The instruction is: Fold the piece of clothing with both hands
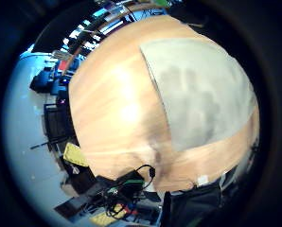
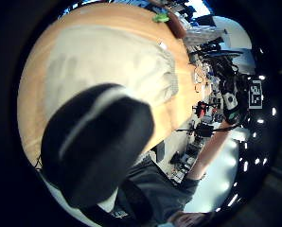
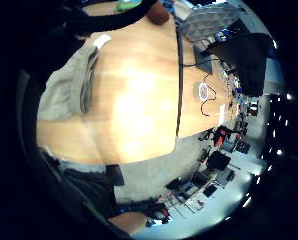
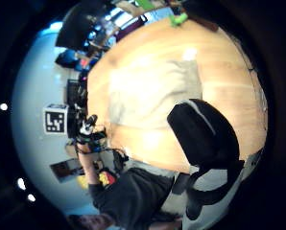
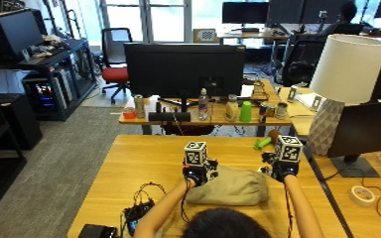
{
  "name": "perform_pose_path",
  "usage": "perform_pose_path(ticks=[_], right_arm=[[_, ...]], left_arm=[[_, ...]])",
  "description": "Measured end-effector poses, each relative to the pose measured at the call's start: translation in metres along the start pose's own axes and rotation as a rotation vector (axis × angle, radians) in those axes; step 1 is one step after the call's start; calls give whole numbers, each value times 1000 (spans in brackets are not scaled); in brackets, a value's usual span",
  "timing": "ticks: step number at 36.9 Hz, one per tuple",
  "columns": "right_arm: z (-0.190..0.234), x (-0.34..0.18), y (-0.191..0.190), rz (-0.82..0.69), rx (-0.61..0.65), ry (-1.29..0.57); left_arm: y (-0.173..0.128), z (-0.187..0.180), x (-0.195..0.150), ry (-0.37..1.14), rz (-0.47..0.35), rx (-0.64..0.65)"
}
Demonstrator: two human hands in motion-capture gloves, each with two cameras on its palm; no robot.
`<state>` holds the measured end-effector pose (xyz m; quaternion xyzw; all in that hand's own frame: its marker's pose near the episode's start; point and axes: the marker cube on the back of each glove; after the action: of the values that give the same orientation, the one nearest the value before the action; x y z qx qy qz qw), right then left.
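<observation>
Left hand hovers above the cloth's 10 o'clock corner, right hand off its 2 o'clock corner; neither grasps anything, though I cannot tell how their fingers sit. Cloth lies mid-bench as a compact beige bundle, apparently mostly folded; perhaps one fold or smoothing remains.

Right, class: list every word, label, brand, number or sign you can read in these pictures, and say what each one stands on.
No readable words or numbers in any view.
Small white tag on the folded beige garment: any print too small to read.
Labels on the bottles lined up on the far wooden desk: too small and blurred to read.
Black monitor on that desk: no brand legible.
</observation>
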<state>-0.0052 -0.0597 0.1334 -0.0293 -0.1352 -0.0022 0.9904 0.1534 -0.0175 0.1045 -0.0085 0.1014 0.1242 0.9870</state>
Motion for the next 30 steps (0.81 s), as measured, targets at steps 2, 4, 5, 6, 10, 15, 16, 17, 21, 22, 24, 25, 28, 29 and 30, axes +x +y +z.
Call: perform_pose_path(ticks=[2, 4, 5, 6, 10, 15, 16, 17, 21, 22, 24, 25, 28, 29, 30], right_arm=[[14, -1, -13, 2, -60, 23], [29, 3, -34, 14, -86, 45], [33, 2, -38, 16, -99, 53], [35, -1, -37, 16, -116, 60], [31, -30, 2, 40, -217, 79], [52, -39, 6, 81, -362, 84], [57, -39, 4, 86, -375, 91], [60, -39, 1, 89, -386, 97], [72, -43, -5, 49, -399, 104], [74, -44, -6, 36, -400, 105], [79, -45, -8, 28, -406, 109], [81, -46, -8, 23, -413, 109], [88, -48, -9, 6, -445, 110], [92, -48, -10, 9, -451, 115], [95, -48, -11, 14, -456, 121]], left_arm=[[-4, 14, -4, -3, -67, -37], [-7, 23, -8, -3, -91, -66], [-9, 26, -9, -7, -92, -75], [-11, 29, -11, -12, -88, -87], [-18, 49, -18, -31, -93, -216], [-24, 81, -25, -8, -108, -383], [-23, 86, -25, -13, -110, -407], [-21, 90, -26, -19, -109, -429], [-19, 103, -26, -39, -106, -473], [-18, 106, -26, -46, -110, -481], [-16, 111, -25, -61, -110, -505], [-15, 112, -25, -70, -105, -519], [-11, 115, -23, -95, -87, -548], [-10, 116, -23, -98, -81, -553], [-10, 116, -22, -97, -74, -558]])
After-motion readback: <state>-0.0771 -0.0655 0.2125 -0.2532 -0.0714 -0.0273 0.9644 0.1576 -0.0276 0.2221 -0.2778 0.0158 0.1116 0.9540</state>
